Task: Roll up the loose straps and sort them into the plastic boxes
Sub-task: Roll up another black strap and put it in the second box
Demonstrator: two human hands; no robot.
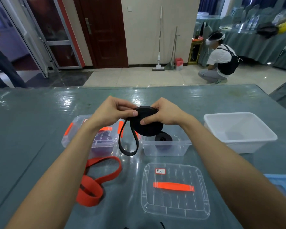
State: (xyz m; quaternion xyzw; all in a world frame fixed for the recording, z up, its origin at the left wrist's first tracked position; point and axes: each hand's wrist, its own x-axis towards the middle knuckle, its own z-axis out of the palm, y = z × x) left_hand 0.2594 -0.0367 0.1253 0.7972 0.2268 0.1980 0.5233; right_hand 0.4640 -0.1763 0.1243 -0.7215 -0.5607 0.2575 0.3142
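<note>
Both bare forearms are reaching forward from the lower corners and converging at mid-frame, held raised. The left grip (112, 111) is pinching the edge of the black strap roll (147, 129), thumb in front. The right grip (165, 113) is clasping the opposite side, thumb pressing its face and fingers curling behind.

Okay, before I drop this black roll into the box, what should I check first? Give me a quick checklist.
1. Grip on the black roll: ok, the left hand and the right hand both hold it.
2. Strap fully wound: not ok, a loose tail hangs in a loop.
3. Clear box open: ok, its lid lies in front of it.
4. Colour match: ok, a second black roll sits inside.
5. Room inside: cannot tell, the hands hide part of the box.
6. Red strap rolled: not ok, it lies loose.
</note>
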